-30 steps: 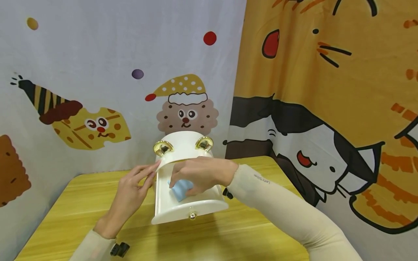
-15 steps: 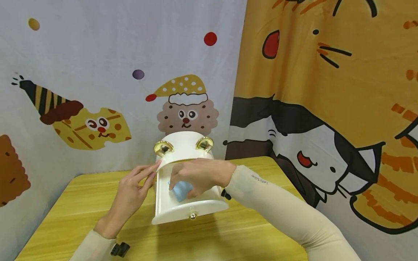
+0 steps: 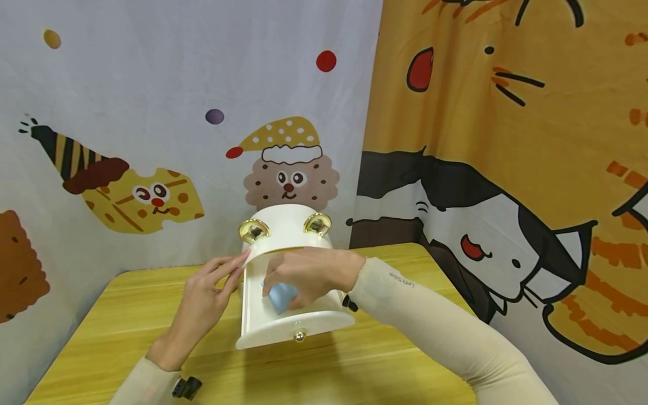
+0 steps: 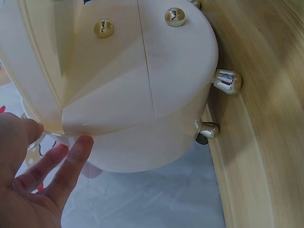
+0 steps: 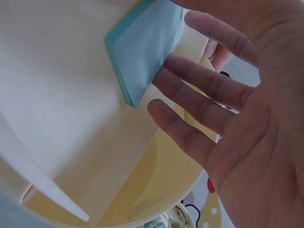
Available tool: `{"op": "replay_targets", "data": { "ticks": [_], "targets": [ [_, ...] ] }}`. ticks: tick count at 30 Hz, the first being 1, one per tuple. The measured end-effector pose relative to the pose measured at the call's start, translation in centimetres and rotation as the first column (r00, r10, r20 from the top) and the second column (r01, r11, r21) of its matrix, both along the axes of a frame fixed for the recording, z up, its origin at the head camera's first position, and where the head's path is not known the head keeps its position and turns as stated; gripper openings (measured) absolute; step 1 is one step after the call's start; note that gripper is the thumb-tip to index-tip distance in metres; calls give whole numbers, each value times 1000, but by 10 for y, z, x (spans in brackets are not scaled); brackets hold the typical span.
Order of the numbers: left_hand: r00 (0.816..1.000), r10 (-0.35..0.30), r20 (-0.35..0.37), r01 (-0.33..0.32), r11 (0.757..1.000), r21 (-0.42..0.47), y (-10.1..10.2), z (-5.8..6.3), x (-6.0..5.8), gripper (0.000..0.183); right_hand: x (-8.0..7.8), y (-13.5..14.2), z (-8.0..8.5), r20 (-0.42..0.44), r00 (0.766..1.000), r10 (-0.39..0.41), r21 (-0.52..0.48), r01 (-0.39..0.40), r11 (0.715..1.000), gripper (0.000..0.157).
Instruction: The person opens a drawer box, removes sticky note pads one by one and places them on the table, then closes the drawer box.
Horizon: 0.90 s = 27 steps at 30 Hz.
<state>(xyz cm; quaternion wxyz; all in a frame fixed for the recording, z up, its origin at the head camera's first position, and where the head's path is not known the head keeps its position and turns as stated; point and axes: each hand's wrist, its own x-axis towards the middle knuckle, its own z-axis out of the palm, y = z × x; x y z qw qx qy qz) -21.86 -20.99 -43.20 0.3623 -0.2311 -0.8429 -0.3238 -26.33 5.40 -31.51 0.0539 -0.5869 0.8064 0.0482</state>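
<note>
A white rounded drawer box stands on the table, its drawer pulled out toward me. At the box's front left edge, the left hand touches the rim with mostly straight fingers. My right hand reaches down into the drawer. Its thumb and fingertips sit on opposite sides of a light blue pad, which looks like a stack of sticky notes, and it holds the pad tilted. Layered edges show on the pad in the right wrist view; the thumb's contact is hidden there.
Two gold ring-shaped ornaments top the box, and a gold knob marks the drawer front. Gold feet stand on the yellow wood-grain table. A printed cartoon curtain hangs close behind.
Between the earlier frames and now the right hand shifts very slightly with the blue pad inside the drawer. The left hand and the box stay put.
</note>
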Motion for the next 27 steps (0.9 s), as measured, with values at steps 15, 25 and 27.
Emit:
{"op": "replay_targets", "data": {
  "ticks": [15, 25, 27],
  "targets": [
    [1000, 7, 15, -7, 1000, 4, 0, -1, 0, 51, 0, 1, -1, -28, 1000, 3, -3, -3, 1000, 50],
    [1000, 20, 21, -20, 1000, 0, 0, -1, 0, 51, 0, 2, -1, -35, 999, 8, -3, -8, 1000, 52],
    [999, 21, 25, -21, 1000, 0, 0, -2, 0, 51, 1, 2, -1, -33, 999, 8, -5, -8, 1000, 52]
  ]
}}
